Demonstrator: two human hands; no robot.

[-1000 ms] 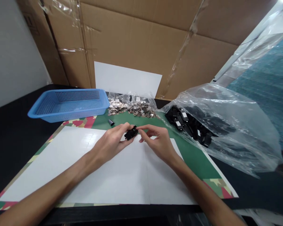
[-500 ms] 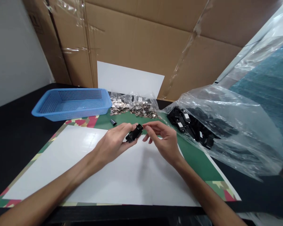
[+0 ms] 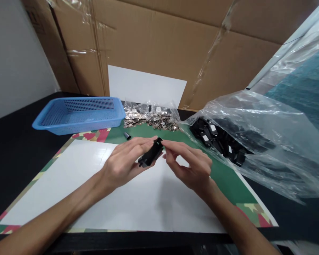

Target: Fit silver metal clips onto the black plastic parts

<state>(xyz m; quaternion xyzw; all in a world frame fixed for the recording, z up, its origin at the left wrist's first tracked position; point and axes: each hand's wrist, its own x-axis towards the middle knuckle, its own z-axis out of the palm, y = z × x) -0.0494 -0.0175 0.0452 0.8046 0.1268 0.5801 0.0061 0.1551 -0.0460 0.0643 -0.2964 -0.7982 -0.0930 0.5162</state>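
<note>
My left hand [image 3: 123,163] holds a small black plastic part [image 3: 151,154] above the white sheet [image 3: 122,198], fingers curled round its lower end. My right hand [image 3: 192,163] meets it from the right, thumb and forefinger pinched at the part's upper tip. Whether those fingertips hold anything small of their own is hidden.
An empty blue mesh basket [image 3: 79,114] stands at the back left. A clear bag of small metal pieces [image 3: 151,118] lies behind my hands, and a small dark tube [image 3: 127,135] on the green mat. A large clear bag with black parts [image 3: 223,141] spreads at the right. Cardboard boxes [image 3: 162,46] wall the back.
The black part has turned from lying crosswise to standing more on end in my left hand. Both hands have come slightly nearer to me, and the right fingertips have stayed at its tip.
</note>
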